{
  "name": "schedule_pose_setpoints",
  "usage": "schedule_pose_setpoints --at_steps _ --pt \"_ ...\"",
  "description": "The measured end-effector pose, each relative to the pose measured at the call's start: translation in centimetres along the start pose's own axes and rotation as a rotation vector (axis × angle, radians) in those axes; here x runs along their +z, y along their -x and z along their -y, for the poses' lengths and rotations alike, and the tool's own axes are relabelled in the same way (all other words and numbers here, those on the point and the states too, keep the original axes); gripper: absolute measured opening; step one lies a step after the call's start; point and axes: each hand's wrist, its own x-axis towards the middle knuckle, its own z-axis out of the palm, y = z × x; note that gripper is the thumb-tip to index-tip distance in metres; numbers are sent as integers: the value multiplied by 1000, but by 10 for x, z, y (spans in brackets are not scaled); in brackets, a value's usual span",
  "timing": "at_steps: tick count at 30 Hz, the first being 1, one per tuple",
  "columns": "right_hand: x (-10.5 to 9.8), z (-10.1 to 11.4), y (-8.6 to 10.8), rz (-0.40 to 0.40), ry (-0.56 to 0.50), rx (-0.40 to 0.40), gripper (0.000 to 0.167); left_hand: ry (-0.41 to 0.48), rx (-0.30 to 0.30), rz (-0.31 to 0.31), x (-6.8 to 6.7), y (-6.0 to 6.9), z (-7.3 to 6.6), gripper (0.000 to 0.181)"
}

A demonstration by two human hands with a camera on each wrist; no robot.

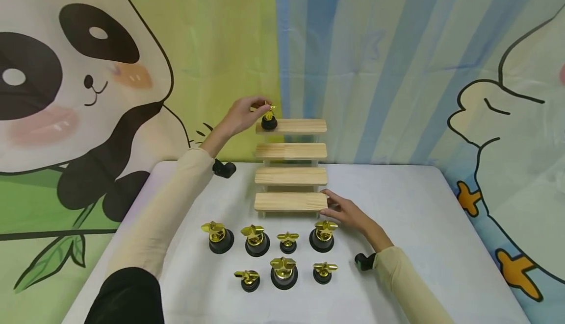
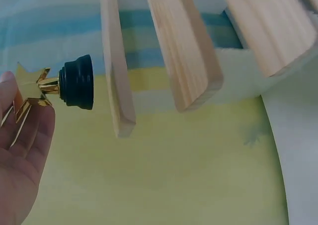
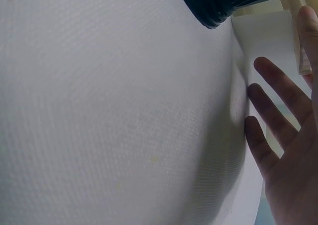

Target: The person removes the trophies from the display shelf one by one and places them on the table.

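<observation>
My left hand [image 1: 243, 114] pinches a small gold star trophy [image 1: 269, 115] by its star, between thumb and fingers. In the left wrist view, the trophy's black base [image 2: 78, 82] faces the top board [image 2: 118, 66] with a small gap between them. It is at the left end of a four-step wooden display stand [image 1: 291, 201]. My right hand [image 1: 346, 212] holds the right end of the lowest board with thumb and forefinger; in the right wrist view, the other fingers [image 3: 280, 101] spread out straight below it.
Several gold trophies on black bases stand in two rows before the stand, among them a large one [image 1: 284, 273] and one close to my right hand [image 1: 321, 236]. A white cloth [image 1: 388, 196] covers the table. A printed cartoon curtain [image 1: 379, 69] hangs behind.
</observation>
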Motion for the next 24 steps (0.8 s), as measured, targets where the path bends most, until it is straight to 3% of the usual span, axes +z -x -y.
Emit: schedule_pose_setpoints --at_steps 3,6,10,17,20,24 --pt "-2 1 1 -3 8 5 65 37 42 -15 -3 21 -9 30" --pt "-4 3 -1 -5 19 5 66 76 76 -21 -6 51 -18 30" --pt "-7 6 -5 -2 14 14 67 99 90 -17 -13 106 -26 27" --pt "-2 6 -5 14 14 -10 66 23 96 -2 -22 209 -23 22" --pt "-4 7 -5 3 11 7 66 12 120 7 -22 244 -20 27" --pt "-6 6 -5 -9 18 11 65 7 128 -10 -15 281 -14 33"
